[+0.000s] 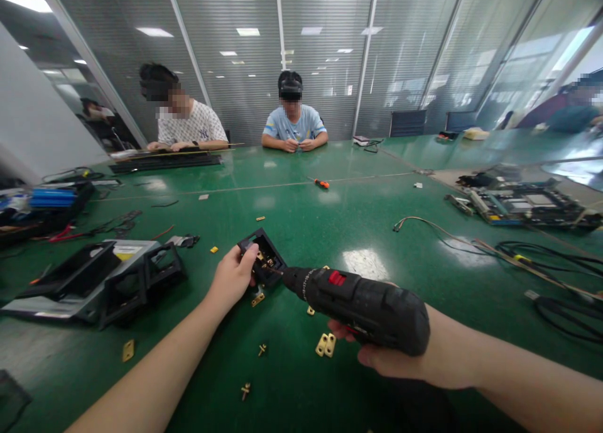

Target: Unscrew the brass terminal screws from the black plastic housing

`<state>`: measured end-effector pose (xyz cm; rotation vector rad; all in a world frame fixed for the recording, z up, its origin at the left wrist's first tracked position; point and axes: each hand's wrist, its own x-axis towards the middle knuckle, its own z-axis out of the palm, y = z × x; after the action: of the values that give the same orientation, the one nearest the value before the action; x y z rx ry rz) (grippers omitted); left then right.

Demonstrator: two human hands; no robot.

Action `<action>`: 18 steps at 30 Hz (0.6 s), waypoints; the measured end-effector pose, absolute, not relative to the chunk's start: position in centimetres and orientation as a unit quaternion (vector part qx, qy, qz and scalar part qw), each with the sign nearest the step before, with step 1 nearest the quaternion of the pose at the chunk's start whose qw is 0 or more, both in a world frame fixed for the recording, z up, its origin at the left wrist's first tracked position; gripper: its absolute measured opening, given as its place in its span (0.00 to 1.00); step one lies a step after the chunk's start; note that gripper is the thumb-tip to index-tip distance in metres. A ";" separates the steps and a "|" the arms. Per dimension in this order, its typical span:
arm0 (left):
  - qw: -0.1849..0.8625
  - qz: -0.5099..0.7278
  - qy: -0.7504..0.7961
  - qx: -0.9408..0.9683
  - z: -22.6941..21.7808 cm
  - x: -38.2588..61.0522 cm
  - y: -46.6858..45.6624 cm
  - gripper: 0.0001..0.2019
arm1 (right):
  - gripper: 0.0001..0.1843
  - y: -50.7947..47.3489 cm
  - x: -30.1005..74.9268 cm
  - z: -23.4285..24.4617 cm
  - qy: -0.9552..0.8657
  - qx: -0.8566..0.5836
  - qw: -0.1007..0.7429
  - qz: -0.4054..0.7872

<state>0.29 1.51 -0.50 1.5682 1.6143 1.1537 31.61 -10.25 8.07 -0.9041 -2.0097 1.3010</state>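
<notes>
My left hand (238, 269) grips the left side of a small black plastic housing (262, 247), its thumb over the rim. Brass-coloured parts show inside the housing. Wrapped round the handle of a black cordless drill (362, 304) is my right hand (377, 348). The drill points left, and its bit reaches into the housing; whether it touches a screw I cannot tell. Just below the housing lies a brass plate (257, 300). Two more brass plates (326, 345) sit under the drill. Nearer to me are two brass screws, one (262, 349) behind the other (245, 391).
Black frames (141, 282) and a grey panel lie at left, near a loose brass plate (128, 350). An orange-handled screwdriver (321, 183) lies farther back. At right are a circuit board (527, 200) and black cables (565, 307). Two people sit across the green table (292, 200).
</notes>
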 end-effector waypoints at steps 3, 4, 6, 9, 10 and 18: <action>0.325 0.434 0.600 0.588 -0.7 0.2 1.5 0.24 | 0.20 -10.1 31.9 8.0 -0.733 -0.355 0.286 0.506; 0.331 0.432 0.599 0.587 -0.7 0.2 1.4 0.24 | 0.23 -10.0 32.0 7.8 -0.728 -0.347 0.290 0.515; 0.340 0.425 0.602 0.584 -0.5 0.3 1.3 0.23 | 0.27 -9.9 32.2 7.1 -0.723 -0.318 0.304 0.533; 0.358 0.411 0.610 0.576 0.0 0.6 1.1 0.22 | 0.30 -9.7 32.6 6.1 -0.719 -0.290 0.297 0.557; 0.365 0.409 0.612 0.570 0.1 0.6 1.0 0.22 | 0.30 -9.6 32.7 5.8 -0.714 -0.290 0.288 0.569; 0.408 0.424 0.593 0.549 0.4 1.1 0.8 0.22 | 0.29 -9.6 32.8 5.4 -0.692 -0.289 0.291 0.594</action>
<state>1.11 0.82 0.40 1.3837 1.4957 1.0683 32.77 -9.57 5.44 -0.7695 -1.8449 1.5841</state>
